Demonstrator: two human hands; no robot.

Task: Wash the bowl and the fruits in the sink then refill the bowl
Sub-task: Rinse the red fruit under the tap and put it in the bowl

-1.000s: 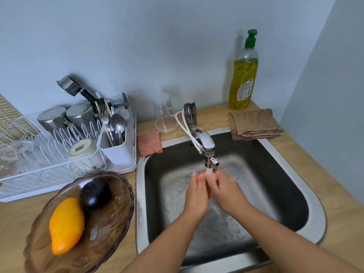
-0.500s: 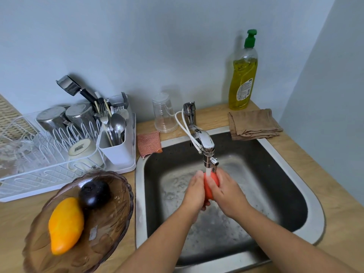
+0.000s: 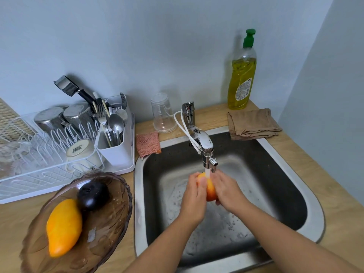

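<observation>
In the middle of the frame, the left hand (image 3: 194, 200) and the right hand (image 3: 228, 191) grasp a red-orange fruit (image 3: 210, 189) between them, under the water from the tap (image 3: 205, 146), above the sink (image 3: 291, 164). The brown bowl (image 3: 110, 219) stands at lower left on the worktop (image 3: 334, 223), with a yellow mango (image 3: 63, 227) and a dark fruit (image 3: 92, 195) inside.

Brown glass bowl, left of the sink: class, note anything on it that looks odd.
A whitish patch sits on the inner wall of the brown scalloped glass bowl, beside the yellow mango. It resembles a label remnant, odd on a fruit bowl; I cannot be sure. Nothing else stands out.
</observation>
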